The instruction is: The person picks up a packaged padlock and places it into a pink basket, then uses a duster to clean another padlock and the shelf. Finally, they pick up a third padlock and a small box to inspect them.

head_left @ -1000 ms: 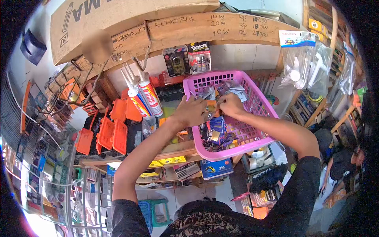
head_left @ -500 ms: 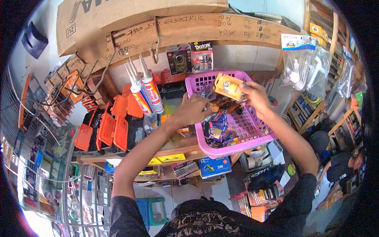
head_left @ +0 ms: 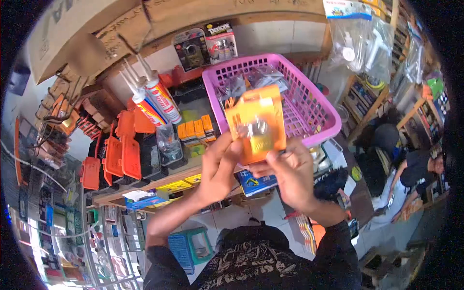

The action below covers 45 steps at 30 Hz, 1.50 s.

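Both hands hold up orange-yellow packets [head_left: 257, 123] with a brass-coloured padlock showing through the clear front. My left hand [head_left: 217, 166] grips the packets at their lower left edge, thumb in front. At the lower right, my right hand [head_left: 292, 176] pinches their bottom edge with bent fingers. Behind the packets stands a pink plastic basket [head_left: 321, 104], whose front part is partly hidden by the packets and hands. Clear bags with dark contents [head_left: 266, 77] lie at the basket's back.
Left of the basket are small orange boxes [head_left: 195, 129], sealant tubes [head_left: 162, 99] and black cases with orange lids [head_left: 130, 157]. Bagged taps [head_left: 360, 46] hang at upper right. Another person [head_left: 415, 169] is at the far right. A blue stool [head_left: 181, 251] stands below.
The orange-yellow packet has come nearer the camera, and my left hand has left the basket to grip it too. The view has shifted; the small orange boxes now show.
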### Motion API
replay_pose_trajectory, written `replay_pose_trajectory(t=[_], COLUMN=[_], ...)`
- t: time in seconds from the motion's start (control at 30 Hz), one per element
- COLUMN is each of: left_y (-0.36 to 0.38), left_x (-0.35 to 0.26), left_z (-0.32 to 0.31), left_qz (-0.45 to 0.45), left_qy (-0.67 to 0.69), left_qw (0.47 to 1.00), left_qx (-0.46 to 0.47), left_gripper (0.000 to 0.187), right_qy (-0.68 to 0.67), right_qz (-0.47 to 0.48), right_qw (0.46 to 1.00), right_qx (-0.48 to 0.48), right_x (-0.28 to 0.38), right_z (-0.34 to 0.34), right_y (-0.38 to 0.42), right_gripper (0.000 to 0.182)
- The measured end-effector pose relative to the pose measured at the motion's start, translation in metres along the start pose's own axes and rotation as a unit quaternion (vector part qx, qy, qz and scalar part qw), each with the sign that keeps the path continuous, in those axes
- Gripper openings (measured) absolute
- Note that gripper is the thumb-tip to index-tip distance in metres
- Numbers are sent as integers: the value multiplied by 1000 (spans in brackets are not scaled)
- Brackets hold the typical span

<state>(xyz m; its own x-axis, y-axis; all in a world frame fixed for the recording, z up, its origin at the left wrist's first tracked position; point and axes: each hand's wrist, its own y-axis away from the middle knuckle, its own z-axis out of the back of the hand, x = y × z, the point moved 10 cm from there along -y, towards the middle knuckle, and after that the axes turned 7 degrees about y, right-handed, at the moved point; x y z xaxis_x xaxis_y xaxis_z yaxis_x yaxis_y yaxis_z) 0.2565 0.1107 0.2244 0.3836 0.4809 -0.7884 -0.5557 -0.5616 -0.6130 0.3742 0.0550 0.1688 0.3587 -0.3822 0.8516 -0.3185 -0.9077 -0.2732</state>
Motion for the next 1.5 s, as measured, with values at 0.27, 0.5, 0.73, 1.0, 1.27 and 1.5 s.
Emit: replay_pose_trajectory(t=[0.27, 0.5, 0.73, 1.0, 1.27, 1.5], left_y=[102, 218, 302, 308, 327, 309], left_x=[46, 118, 160, 158, 179, 133], left_z=[14, 54, 64, 71, 76, 104], left_qz=[174, 334, 396, 366, 300, 287], left_qy=[-54, 275, 402, 501, 690, 592], left_qw=[983, 863, 709, 676, 551, 686], left_qx=[8, -260, -422, -396, -361, -310], left_gripper=[33, 29, 24, 20, 28, 52], right_qy=[341, 402, 548, -93, 3, 192], right_qz=[72, 19, -384, -265, -177, -43], right_qw=[934, 816, 506, 859, 889, 900], right_qx=[84, -415, -544, -427, -423, -389], right_x=[-86, -197, -370, -409, -394, -341], right_z=[19, 239, 465, 390, 362, 290], right_y=[100, 204, 343, 244, 238, 231], right_gripper=[13, 41, 66, 25, 33, 42])
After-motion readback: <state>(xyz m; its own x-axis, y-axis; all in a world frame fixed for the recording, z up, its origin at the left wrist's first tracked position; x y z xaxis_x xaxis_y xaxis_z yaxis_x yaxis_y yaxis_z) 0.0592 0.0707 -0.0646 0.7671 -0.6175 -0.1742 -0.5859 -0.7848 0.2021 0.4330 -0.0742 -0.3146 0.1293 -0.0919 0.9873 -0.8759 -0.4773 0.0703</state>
